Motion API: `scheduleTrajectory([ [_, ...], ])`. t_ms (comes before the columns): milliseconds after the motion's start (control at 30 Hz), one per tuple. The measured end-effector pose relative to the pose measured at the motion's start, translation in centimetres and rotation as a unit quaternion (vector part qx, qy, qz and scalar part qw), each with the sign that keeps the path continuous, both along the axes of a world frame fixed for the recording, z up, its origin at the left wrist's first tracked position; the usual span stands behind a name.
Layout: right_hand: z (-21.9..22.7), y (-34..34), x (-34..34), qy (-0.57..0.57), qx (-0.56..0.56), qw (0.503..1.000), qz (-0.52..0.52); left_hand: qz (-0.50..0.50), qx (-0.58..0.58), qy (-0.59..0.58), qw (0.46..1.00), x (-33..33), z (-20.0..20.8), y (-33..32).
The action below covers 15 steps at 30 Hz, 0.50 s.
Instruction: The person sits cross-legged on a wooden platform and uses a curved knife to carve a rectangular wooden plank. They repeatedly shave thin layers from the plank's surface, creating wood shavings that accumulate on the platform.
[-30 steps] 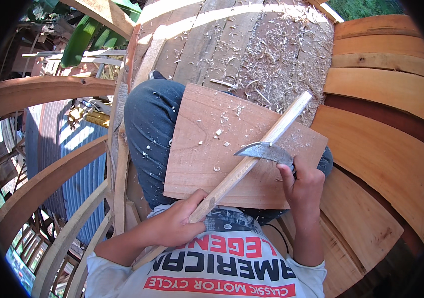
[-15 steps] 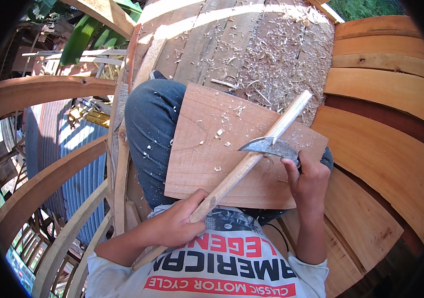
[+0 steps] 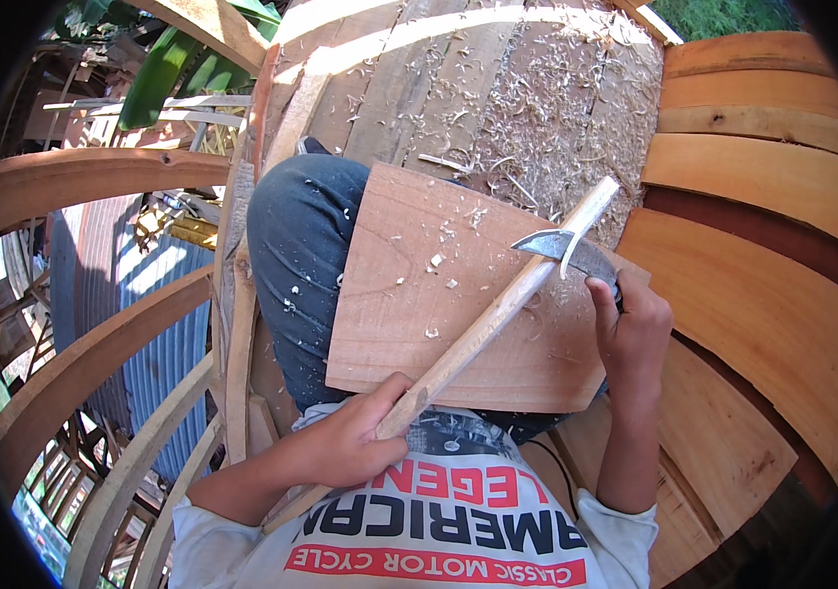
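Closed around the lower part of a long pale wooden stick (image 3: pixel 478 336) is my left hand (image 3: pixel 360 434), close to my shirt. The stick slants up and right across a flat reddish-brown board (image 3: pixel 394 294) that lies over my lap. My right hand (image 3: pixel 633 324) grips a knife with a curved, hooked blade (image 3: pixel 549 242); its handle is mostly hidden in the fingers. The blade crosses the stick near its far end, with a curled wood shaving (image 3: pixel 570 252) standing up at the edge. Small chips are scattered on the board and on my trousers (image 3: pixel 301 265).
Shavings (image 3: pixel 547 108) cover the plank floor (image 3: pixel 380 108) ahead. Wide orange-brown planks (image 3: pixel 743 324) line the right side. On the left run curved wooden rails (image 3: pixel 95 378), with blue corrugated sheets (image 3: pixel 169 334) and stacked lumber beyond. A green leaf (image 3: pixel 156 79) hangs at the upper left.
My right hand and the knife have slid up and right along the stick toward its far end, and the shaving at the blade has grown longer. My left hand stays put.
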State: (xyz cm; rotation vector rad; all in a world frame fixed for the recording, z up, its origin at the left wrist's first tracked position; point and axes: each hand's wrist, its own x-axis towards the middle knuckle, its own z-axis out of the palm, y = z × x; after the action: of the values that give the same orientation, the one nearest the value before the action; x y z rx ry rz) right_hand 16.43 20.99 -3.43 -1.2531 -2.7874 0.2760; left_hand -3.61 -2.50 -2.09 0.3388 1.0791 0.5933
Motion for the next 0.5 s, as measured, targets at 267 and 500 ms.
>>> scheduleTrajectory([
  [267, 0.1, 1.0, -0.5, -0.019, -0.002, 1.0, -0.014, 0.011, 0.003, -0.003, 1.0, -0.1, 0.1, 0.1],
  [500, -0.5, 2.7, -0.4, -0.004, 0.001, 0.999, -0.036, 0.021, 0.013, -0.009, 1.0, -0.1, -0.1, -0.1],
])
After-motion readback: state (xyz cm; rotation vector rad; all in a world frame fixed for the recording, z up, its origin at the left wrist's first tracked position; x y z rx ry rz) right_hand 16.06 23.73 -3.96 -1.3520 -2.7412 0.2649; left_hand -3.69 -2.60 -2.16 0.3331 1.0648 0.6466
